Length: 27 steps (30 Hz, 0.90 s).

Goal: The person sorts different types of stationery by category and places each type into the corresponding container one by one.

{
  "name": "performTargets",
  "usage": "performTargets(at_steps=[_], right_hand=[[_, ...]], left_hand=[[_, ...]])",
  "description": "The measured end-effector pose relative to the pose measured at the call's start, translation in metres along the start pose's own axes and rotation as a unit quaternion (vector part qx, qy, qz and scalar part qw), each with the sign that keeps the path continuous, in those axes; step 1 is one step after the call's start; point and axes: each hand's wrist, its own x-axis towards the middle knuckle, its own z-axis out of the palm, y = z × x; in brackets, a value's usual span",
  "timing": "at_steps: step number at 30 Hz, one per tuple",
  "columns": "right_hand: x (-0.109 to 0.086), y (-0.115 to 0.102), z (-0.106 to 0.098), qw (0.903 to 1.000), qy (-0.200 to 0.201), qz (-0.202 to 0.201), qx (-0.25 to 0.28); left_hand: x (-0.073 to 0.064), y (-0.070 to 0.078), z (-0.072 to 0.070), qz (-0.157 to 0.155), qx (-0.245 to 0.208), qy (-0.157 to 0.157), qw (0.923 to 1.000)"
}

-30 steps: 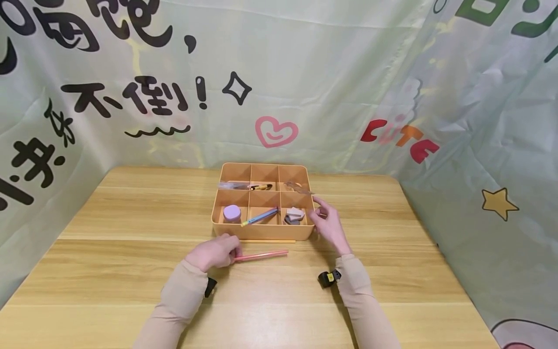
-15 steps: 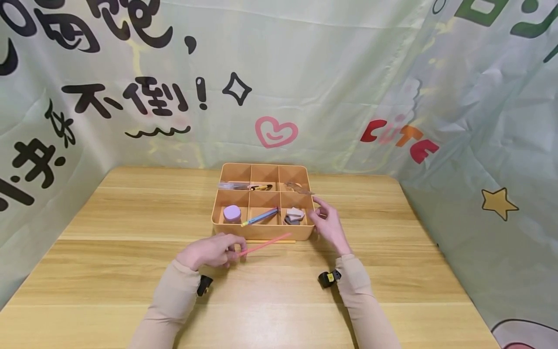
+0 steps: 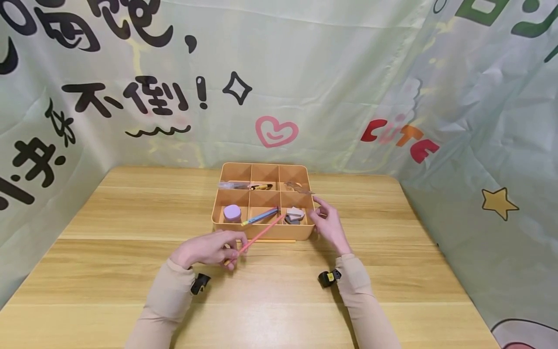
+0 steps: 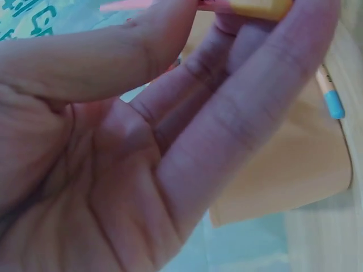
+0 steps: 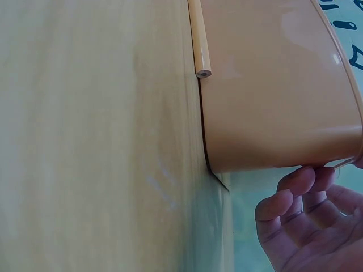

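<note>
My left hand [image 3: 214, 248] pinches a pink pencil [image 3: 266, 231] between thumb and fingers. The pencil slants up to the right, its far end in front of the organizer box's front wall and rim. In the left wrist view, its yellow end [image 4: 264, 8] shows by the fingertips. The orange organizer box [image 3: 257, 233] has several compartments. My right hand [image 3: 329, 224] touches its right side with the fingertips, as the right wrist view also shows. A yellow pencil [image 3: 274, 241] with a blue end [image 4: 334, 105] lies along the box's front foot.
The box holds a purple-lidded round container [image 3: 232, 213], a blue pen-like stick [image 3: 261, 216], grey and white blocks [image 3: 295, 214], a black-and-gold item [image 3: 261, 187] and translucent pieces [image 3: 234, 185]. Printed cloth [image 3: 331, 97] hangs behind the wooden table [image 3: 370, 203].
The left hand has lifted the pink pencil off the table and tilted it, its far end swinging up towards the box. The left hand moved slightly left; the right hand stays put.
</note>
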Motion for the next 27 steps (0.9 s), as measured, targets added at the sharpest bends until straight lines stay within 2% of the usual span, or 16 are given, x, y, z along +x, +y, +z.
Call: performTargets(at_steps=[7,11,16,20,25,27], right_hand=[[0.001,-0.001,-0.001,1.0,-0.003,-0.004,0.003],[-0.005,-0.014,-0.003,0.9999,-0.013,0.003,0.01],[-0.014,-0.034,-0.003,0.9999,-0.014,0.004,0.001],[-0.017,-0.038,-0.003,0.9999,-0.012,0.006,0.0],[-0.016,-0.037,-0.003,0.9999,-0.014,0.003,0.005],[-0.016,-0.037,-0.003,0.9999,-0.014,0.002,0.004]], left_hand=[[-0.007,0.002,-0.006,0.022,-0.06,0.008,0.9979],[-0.012,0.004,-0.01,0.035,-0.068,0.023,0.9968],[-0.017,0.007,-0.013,0.056,-0.026,0.066,0.9959],[-0.017,0.013,-0.014,0.069,0.02,0.113,0.991],[-0.018,0.021,-0.014,0.069,0.058,0.181,0.9793],[-0.018,0.024,-0.014,0.064,0.082,0.218,0.9704]])
